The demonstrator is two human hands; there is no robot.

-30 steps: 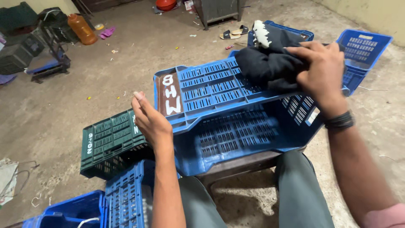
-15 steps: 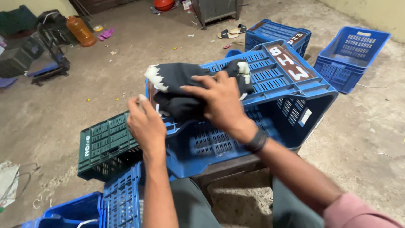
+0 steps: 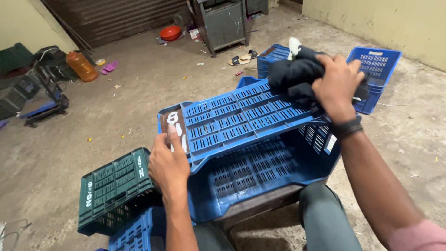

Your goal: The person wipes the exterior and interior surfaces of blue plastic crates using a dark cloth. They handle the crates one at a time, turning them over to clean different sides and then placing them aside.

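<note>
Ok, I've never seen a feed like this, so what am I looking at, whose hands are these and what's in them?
This is one camera worn on a person's head, looking down at their own bare hands. The left hand grips the near end of a blue slatted crate lying on its side across their lap. The right hand, with a dark wristband, presses a bunched dark cloth against the crate's far end. A green crate sits on the concrete floor to the left, and more blue crates stand beyond.
</note>
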